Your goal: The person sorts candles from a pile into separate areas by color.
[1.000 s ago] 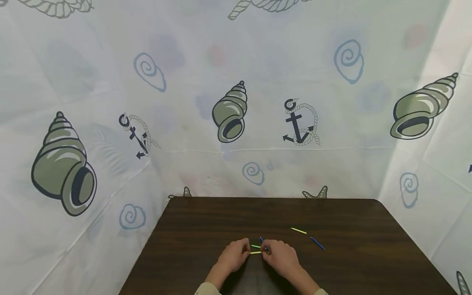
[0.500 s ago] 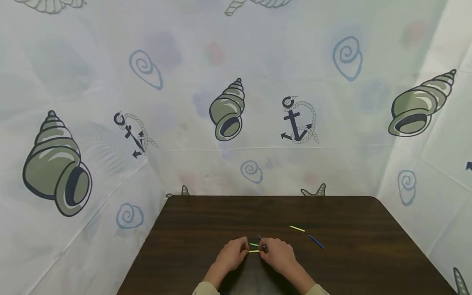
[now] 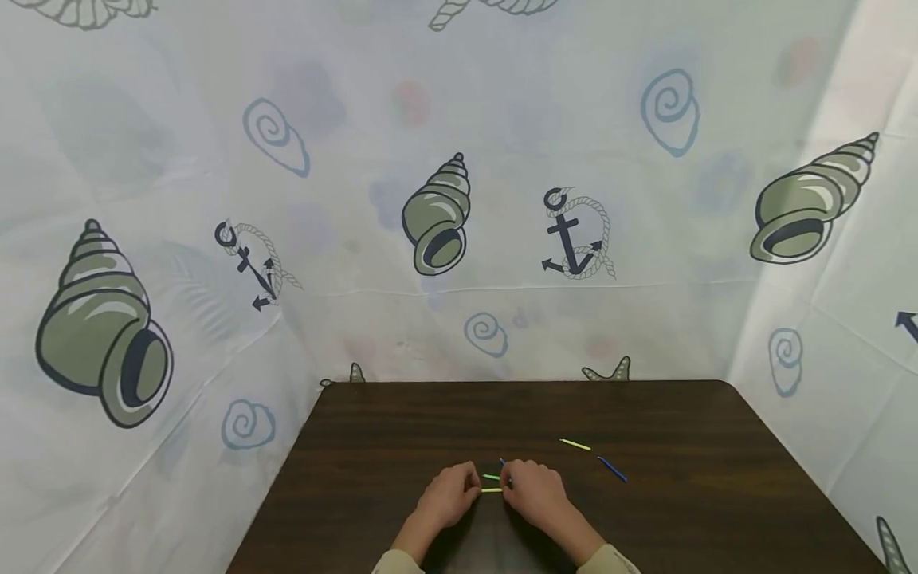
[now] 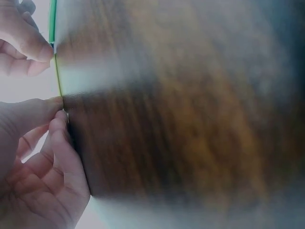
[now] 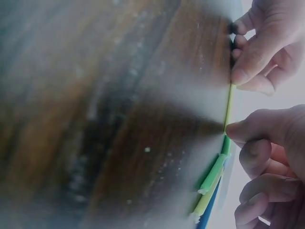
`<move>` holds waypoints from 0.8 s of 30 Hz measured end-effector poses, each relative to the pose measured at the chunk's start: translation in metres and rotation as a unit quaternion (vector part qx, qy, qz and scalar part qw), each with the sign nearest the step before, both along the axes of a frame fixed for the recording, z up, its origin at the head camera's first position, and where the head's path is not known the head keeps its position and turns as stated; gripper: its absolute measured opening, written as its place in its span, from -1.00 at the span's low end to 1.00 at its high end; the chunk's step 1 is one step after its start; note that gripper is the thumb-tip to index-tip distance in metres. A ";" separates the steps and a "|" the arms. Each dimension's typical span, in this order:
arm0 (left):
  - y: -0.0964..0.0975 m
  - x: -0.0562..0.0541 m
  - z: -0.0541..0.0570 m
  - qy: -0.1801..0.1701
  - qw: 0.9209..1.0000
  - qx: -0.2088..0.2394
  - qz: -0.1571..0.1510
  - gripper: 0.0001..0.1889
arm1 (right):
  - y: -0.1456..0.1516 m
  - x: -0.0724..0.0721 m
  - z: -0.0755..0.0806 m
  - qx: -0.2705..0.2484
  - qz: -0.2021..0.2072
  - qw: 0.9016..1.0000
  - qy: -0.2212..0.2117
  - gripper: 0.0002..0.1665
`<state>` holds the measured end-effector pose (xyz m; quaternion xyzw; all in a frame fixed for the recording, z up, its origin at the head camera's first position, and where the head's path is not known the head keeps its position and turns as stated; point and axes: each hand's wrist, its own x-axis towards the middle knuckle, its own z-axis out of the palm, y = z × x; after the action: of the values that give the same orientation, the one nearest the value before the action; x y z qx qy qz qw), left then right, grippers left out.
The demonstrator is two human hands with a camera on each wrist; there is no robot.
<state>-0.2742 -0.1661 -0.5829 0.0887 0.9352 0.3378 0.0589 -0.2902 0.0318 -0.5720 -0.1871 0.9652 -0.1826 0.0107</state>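
A thin yellow stick (image 3: 491, 490) lies low over the dark tabletop between both hands. My left hand (image 3: 450, 496) pinches one end with thumb and fingers; in the left wrist view this left hand (image 4: 52, 143) is at the bottom. My right hand (image 3: 534, 493) holds the other end, and its thumb tip shows on it in the right wrist view, where the right hand (image 5: 271, 148) is lower. Just beyond lies a green stick (image 3: 491, 477). A blue stick (image 3: 503, 461) is partly hidden by the right hand. Another yellow stick (image 5: 206, 200) shows beside the green ones.
Farther right on the brown table (image 3: 402, 414) lie a loose yellow stick (image 3: 575, 444) and a loose blue stick (image 3: 613, 469). A white cloth (image 3: 358, 239) printed with shells and anchors hangs behind the table and along both sides.
Both hands keep hold of the yellow stick in about the same place. The whole head view has shifted slightly; the loose sticks stay where they lie.
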 end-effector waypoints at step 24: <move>0.006 -0.002 -0.001 0.010 1.000 -0.011 -0.015 -0.84 | 0.000 -0.013 0.009 0.100 0.096 0.990 0.036 -0.69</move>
<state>-0.2764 -0.1603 -0.5836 0.1058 0.9380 0.3255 0.0561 -0.3028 0.0319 -0.5627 -0.2830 0.9560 -0.0764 0.0117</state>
